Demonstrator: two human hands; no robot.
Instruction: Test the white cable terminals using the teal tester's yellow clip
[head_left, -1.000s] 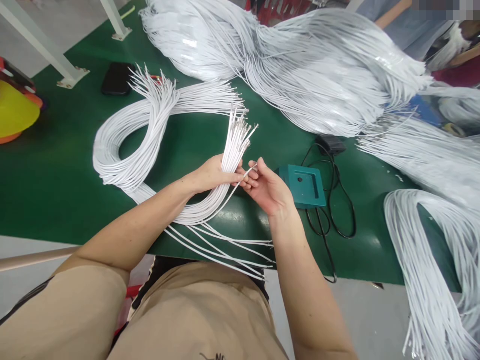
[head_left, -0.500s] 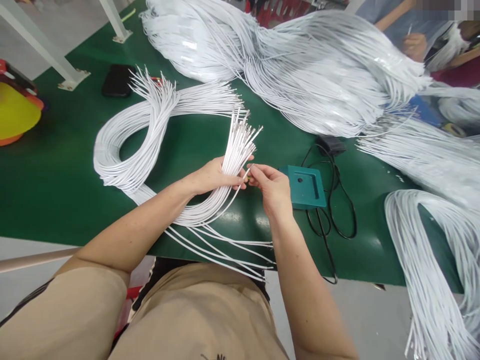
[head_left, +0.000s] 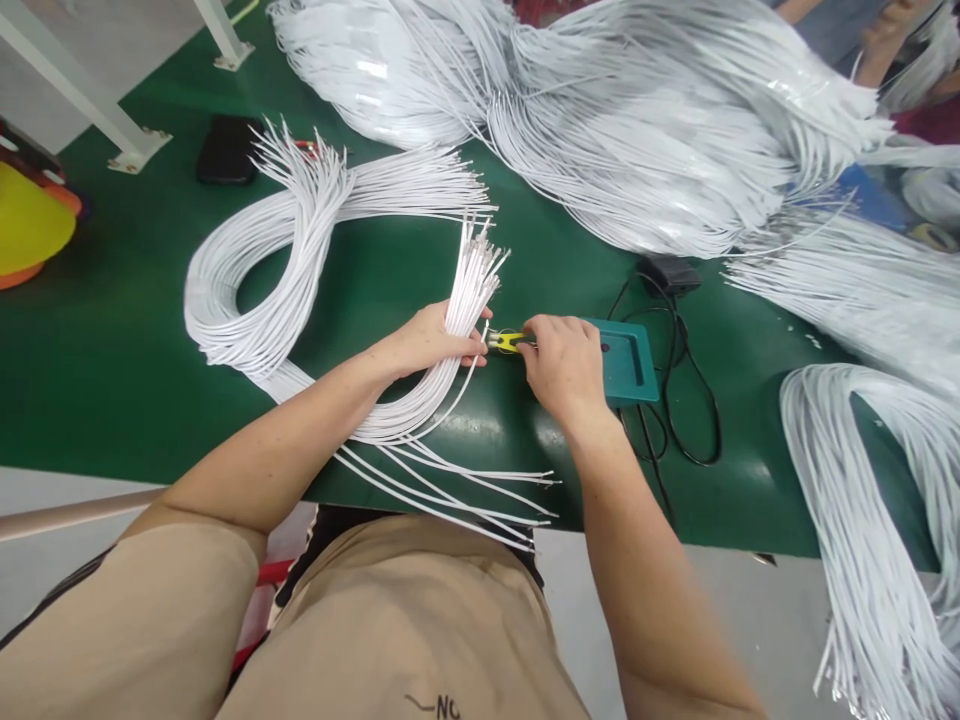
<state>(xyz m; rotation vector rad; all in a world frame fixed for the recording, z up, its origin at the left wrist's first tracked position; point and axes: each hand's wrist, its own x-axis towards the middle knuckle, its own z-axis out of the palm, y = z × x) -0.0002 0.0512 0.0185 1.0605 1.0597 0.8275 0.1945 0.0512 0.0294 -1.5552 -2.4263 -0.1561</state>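
Note:
My left hand (head_left: pixel 427 342) is closed round a bundle of white wires (head_left: pixel 472 285) whose metal-tipped ends fan up and away from it; the bundle loops back to the left over the green table (head_left: pixel 112 340). My right hand (head_left: pixel 562 365) is closed, knuckles up, pinching a small yellow and black piece (head_left: pixel 508 341) just right of my left fingers. The end of a single white wire (head_left: pixel 480 345) reaches up to that piece. A teal box (head_left: pixel 634 360) lies under and right of my right hand.
Big heaps of white wires (head_left: pixel 637 120) cover the back and the right of the table. A black cable (head_left: pixel 690 400) runs round the teal box. A black case (head_left: pixel 221 150) lies at the back left. Another person's hand (head_left: pixel 877 45) shows at the top right.
My right hand has turned palm down and dropped to the table by the teal box, and a yellow piece now shows at its fingertips. My left hand keeps the bundle.

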